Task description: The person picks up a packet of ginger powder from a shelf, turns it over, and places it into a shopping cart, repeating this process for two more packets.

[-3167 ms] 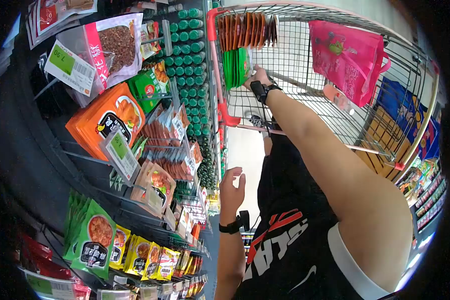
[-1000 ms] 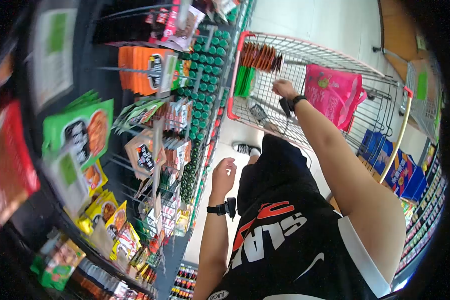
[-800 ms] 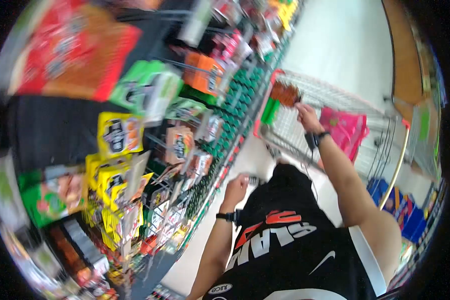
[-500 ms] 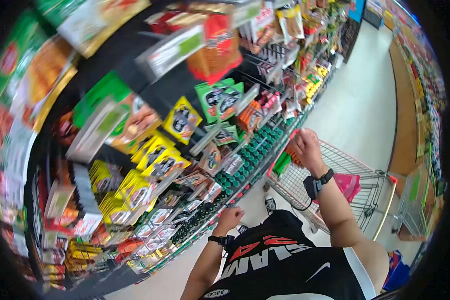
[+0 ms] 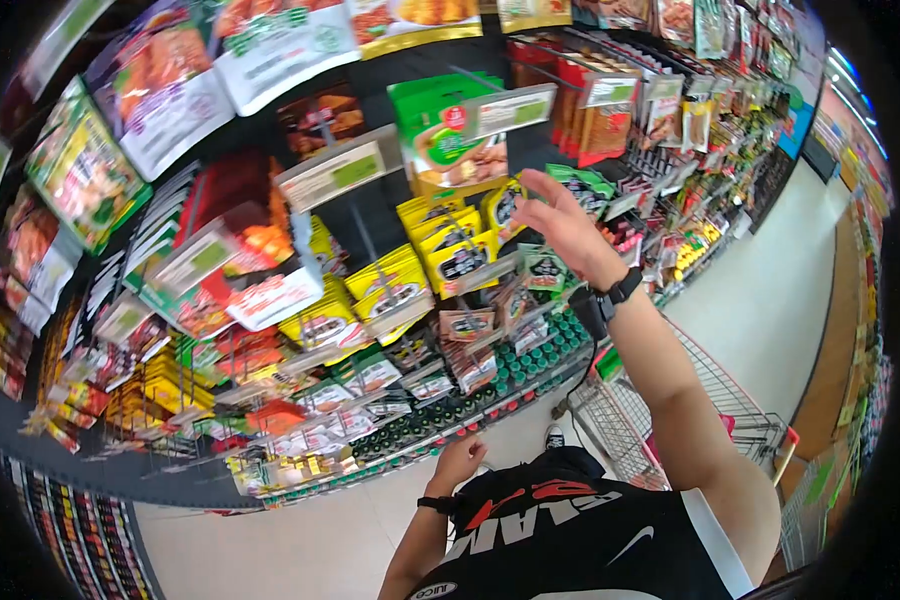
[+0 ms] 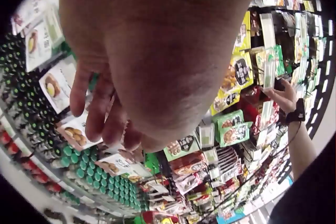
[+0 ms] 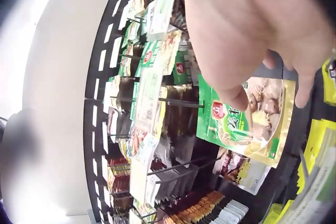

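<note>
My right hand (image 5: 570,225) is raised in front of the hanging racks, fingers extended and holding nothing. Close beside it in the head view hang a green snack pouch (image 5: 455,140) with a gold lower edge and several yellow packets (image 5: 450,245). The right wrist view shows that green pouch (image 7: 231,134) on its hook, with the thumb and fingers (image 7: 304,85) overlapping its upper part. Low at the waist, my left hand (image 5: 460,460) hangs with loosely curled fingers and nothing in it. The left wrist view has its palm (image 6: 157,61) filling the upper middle.
A wire shopping cart (image 5: 710,360) stands at the right, partly behind the right arm, with a pink bag (image 5: 720,428) inside. Price tags (image 5: 510,110) stick out on the hook ends. Rows of green-capped bottles (image 5: 540,350) line the low shelf. Pale aisle floor (image 5: 270,540) lies below.
The right hand has left the green packets in the cart and risen to the hanging pouches. The head view has swung toward the shelf. The left hand stays low near the waist.
</note>
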The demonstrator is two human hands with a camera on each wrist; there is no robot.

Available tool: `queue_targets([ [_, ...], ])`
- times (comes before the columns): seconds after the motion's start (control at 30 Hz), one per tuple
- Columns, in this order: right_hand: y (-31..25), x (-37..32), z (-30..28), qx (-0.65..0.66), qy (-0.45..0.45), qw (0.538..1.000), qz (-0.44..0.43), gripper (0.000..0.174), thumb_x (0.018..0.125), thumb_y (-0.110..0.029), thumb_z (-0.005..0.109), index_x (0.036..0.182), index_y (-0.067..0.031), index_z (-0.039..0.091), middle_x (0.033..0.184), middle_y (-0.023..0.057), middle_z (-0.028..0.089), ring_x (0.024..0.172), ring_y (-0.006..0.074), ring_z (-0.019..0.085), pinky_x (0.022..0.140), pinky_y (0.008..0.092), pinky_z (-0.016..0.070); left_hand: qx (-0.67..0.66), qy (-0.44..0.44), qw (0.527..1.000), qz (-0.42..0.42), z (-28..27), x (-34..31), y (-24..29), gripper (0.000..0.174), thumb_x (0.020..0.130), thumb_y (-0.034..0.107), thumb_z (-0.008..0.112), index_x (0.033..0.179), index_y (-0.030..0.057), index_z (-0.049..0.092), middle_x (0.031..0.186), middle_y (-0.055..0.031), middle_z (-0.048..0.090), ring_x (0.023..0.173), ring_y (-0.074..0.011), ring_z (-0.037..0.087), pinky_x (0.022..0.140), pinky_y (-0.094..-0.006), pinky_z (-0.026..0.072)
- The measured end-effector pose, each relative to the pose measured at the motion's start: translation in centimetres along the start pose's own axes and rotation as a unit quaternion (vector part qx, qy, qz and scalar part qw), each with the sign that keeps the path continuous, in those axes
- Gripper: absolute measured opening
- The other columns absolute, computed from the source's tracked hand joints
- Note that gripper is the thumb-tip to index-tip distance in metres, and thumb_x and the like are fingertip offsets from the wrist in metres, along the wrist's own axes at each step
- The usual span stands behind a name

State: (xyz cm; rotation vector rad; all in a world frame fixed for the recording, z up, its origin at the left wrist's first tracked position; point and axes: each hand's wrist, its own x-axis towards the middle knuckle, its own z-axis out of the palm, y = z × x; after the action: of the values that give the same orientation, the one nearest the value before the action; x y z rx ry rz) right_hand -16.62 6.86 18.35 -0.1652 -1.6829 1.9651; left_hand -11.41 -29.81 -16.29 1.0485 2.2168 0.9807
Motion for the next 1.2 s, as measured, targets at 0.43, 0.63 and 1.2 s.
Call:
queue_targets([
  [0.43, 3.4, 3.7, 2.4, 0.285, 0.044, 0.95, 0.122, 0.022, 0.098, -0.012, 0.065, 0.116, -0.0023, 0.056, 0.127, 0.0139, 0.056, 0.12, 0.0242, 0.057, 0.099, 0.0321, 0.0494, -0.05, 0.09, 0.993, -0.052, -0.5, -9.4, -6.6, 0.024, 0.093, 0.031, 0.069, 0.091, 0.007, 0.068, 0.079, -0.0155, 0.068, 0.077, -0.0369, 0.068, 0.067, -0.0439, 0.0532],
  [0.63, 3.5, 3.3, 2.5, 0.259, 0.059, 0.961, 0.077, 0.028, 0.092, -0.005, 0.073, 0.113, -0.0058, 0.055, 0.109, 0.0053, 0.064, 0.094, 0.0171, 0.062, 0.081, 0.0292, 0.0511, -0.031, 0.062, 0.997, -0.039, -0.1, -7.9, -5.7, 0.024, 0.092, 0.03, 0.069, 0.092, 0.006, 0.068, 0.081, -0.0144, 0.07, 0.079, -0.0342, 0.07, 0.07, -0.0429, 0.0545],
  [1.2, 0.3, -9.8, -1.2, 0.257, -0.118, 0.959, 0.004, 0.042, 0.094, -0.007, 0.065, 0.133, -0.0021, 0.052, 0.118, 0.0069, 0.065, 0.107, 0.0183, 0.064, 0.099, 0.0369, 0.0508, -0.023, -0.117, 0.992, 0.043, -1.2, -0.3, -1.9, 0.022, 0.095, 0.029, 0.063, 0.1, 0.0073, 0.067, 0.093, -0.0128, 0.072, 0.087, -0.0317, 0.071, 0.076, -0.0412, 0.0549],
])
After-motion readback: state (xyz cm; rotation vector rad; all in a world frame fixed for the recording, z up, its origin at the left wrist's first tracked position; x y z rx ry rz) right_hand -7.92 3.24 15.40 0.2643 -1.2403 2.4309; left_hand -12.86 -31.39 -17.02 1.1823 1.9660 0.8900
